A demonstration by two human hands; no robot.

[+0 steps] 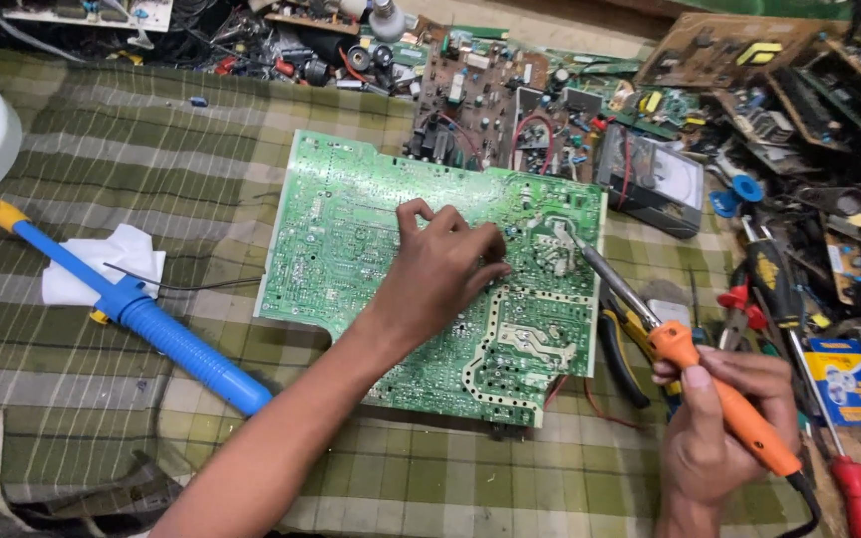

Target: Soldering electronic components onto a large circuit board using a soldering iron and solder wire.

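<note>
The worktop (pixel 102 389) is covered with a green and cream checked cloth, and my landmark, the green board (pixel 351 234), lies flat near its middle, solder side up. Beyond the board, along the far edge, sits a heap of brown circuit boards (pixel 480 95), loose parts and wires. To the right of the board lies a grey meter (pixel 655 179), and past that a clutter of screwdrivers (pixel 854 488), pliers (pixel 622 354) and small tools. To the left of the board a blue solder sucker (pixel 166 334) lies slantwise, its yellow end pointing away, with a white tissue (pixel 102 264) under its far part. Further left, at the edge of view, is part of a pale round thing I cannot identify.

My left hand (pixel 440 269) rests on the board, right of its centre. The fingers are curled together with the tips pressed down on the green surface; this grip holds nothing that I can see, it only bears on the board.

My right hand (pixel 719 428) is just off the board's lower right corner. Its grip is wrapped tight around the orange handle of the iron (pixel 690 364), thumb laid along the top. The metal shaft slants up and left, and the tip sits on the board's right part, just right of my left fingertips.
</note>
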